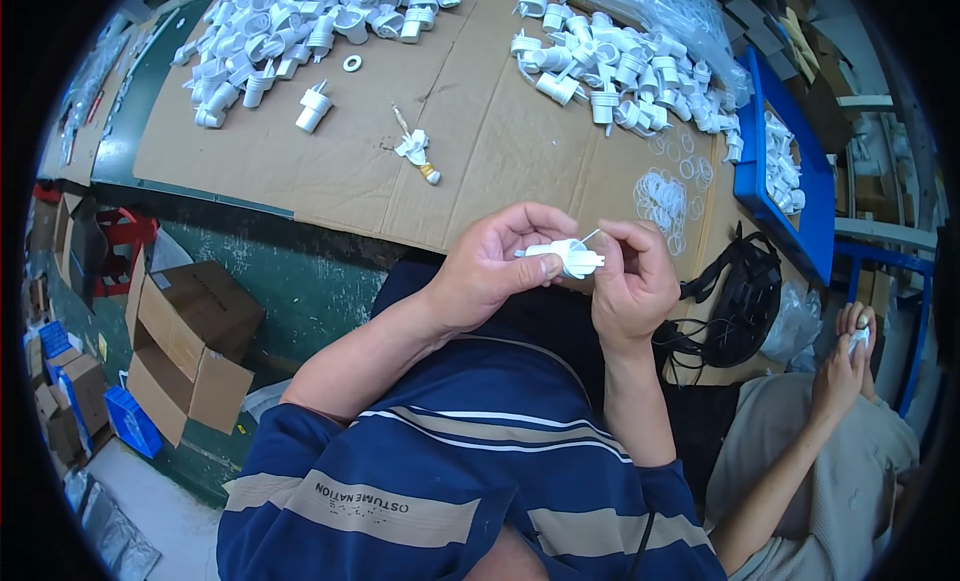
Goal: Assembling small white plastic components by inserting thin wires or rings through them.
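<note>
A green worktable is covered by a flattened sheet of brown cardboard. A blue plastic bin sits at its right edge. On the pale floor to the left stand open cardboard boxes (one beside a red stool). Light is even and bright.

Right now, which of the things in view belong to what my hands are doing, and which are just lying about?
In hand:
left hand holding white plastic cap
right hand at thin clear ring
clear rings on cardboard
piles of white caps

Lying about:
open cardboard box
blue bin
black cables
co-worker's hands
</note>
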### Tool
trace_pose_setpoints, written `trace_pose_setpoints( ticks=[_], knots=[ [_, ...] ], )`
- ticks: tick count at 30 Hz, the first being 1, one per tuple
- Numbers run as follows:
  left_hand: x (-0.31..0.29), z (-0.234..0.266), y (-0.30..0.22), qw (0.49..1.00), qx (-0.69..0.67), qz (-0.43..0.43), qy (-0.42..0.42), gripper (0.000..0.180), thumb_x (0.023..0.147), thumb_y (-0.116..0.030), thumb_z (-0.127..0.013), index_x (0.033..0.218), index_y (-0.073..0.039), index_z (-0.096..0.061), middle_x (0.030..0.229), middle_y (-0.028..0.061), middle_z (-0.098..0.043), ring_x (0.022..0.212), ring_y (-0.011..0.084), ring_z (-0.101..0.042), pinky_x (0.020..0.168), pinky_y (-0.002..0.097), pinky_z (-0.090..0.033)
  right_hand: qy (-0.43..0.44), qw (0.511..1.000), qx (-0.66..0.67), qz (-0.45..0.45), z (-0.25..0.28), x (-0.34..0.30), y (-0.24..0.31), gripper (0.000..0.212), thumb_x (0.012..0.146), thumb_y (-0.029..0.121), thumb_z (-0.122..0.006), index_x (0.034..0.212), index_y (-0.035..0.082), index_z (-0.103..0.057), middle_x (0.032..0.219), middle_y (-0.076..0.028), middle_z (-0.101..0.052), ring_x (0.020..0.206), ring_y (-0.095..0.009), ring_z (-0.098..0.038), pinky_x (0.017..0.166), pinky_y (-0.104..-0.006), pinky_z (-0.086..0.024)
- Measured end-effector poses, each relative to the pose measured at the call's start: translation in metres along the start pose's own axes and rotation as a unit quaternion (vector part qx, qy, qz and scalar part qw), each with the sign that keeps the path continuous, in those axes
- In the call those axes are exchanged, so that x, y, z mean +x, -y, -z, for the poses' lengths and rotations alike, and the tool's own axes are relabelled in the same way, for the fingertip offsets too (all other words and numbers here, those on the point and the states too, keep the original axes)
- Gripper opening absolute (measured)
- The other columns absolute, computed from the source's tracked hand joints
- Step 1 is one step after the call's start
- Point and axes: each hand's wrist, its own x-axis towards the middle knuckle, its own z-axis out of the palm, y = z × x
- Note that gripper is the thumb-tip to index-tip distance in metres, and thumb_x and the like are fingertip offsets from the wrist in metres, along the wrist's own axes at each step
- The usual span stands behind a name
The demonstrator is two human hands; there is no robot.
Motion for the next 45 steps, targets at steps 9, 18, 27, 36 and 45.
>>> trace_pose_setpoints(
  ticks=[9,18,27,36,45],
  knots=[
    [-0.004,-0.006,-0.013,0.989,0.135,-0.018,0.055,0.042,0.089,0.0,-0.073,0.128,0.0,-0.059,0.109,0.0097,-0.066,0.098,0.014,-0.064,0.09,0.0264,-0.052,0.06,0.964,0.176,-0.191,0.007,-0.011,-0.004,0.011,0.089,-0.007,-0.07,0.099,-0.002,-0.071,0.082,-0.003,-0.065,0.066,-0.008,-0.053,0.062,-0.0203,-0.044],
    [-0.002,0.0,-0.011,0.95,0.286,-0.109,0.07,0.041,0.087,0.001,-0.074,0.126,-0.001,-0.062,0.11,0.009,-0.062,0.096,0.0169,-0.062,0.087,0.0269,-0.05,0.042,0.959,0.18,-0.215,0.011,-0.013,-0.002,0.011,0.091,-0.007,-0.07,0.101,-0.003,-0.071,0.08,-0.003,-0.065,0.065,-0.007,-0.053,0.06,-0.0178,-0.043],
    [0.001,0.009,0.001,0.957,0.231,-0.161,0.067,0.038,0.089,-0.002,-0.072,0.126,-0.004,-0.064,0.113,0.0091,-0.063,0.093,0.0175,-0.061,0.084,0.0265,-0.048,0.073,0.904,0.276,-0.32,0.016,-0.009,0.007,0.008,0.094,-0.004,-0.067,0.102,-0.003,-0.07,0.074,-0.004,-0.063,0.058,-0.006,-0.051,0.052,-0.017,-0.04],
    [0.009,0.0,0.012,0.97,-0.244,-0.024,-0.005,0.03,0.1,-0.007,-0.065,0.13,-0.005,-0.062,0.121,0.0128,-0.062,0.098,0.0198,-0.063,0.09,0.0277,-0.051,0.093,0.79,0.41,-0.446,0.005,0.016,0.014,0.009,0.099,0.002,-0.064,0.099,-0.005,-0.069,0.069,-0.005,-0.061,0.052,-0.006,-0.049,0.044,-0.0172,-0.034],
    [0.011,0.003,0.02,0.95,-0.313,0.007,-0.018,0.034,0.105,-0.012,-0.058,0.137,-0.005,-0.054,0.12,0.0155,-0.061,0.099,0.0235,-0.065,0.095,0.0324,-0.054,0.056,0.772,0.391,-0.498,0.002,0.019,0.014,0.011,0.1,0.005,-0.064,0.102,-0.005,-0.067,0.069,-0.004,-0.061,0.05,-0.004,-0.046,0.042,-0.0149,-0.032]
  ],
)
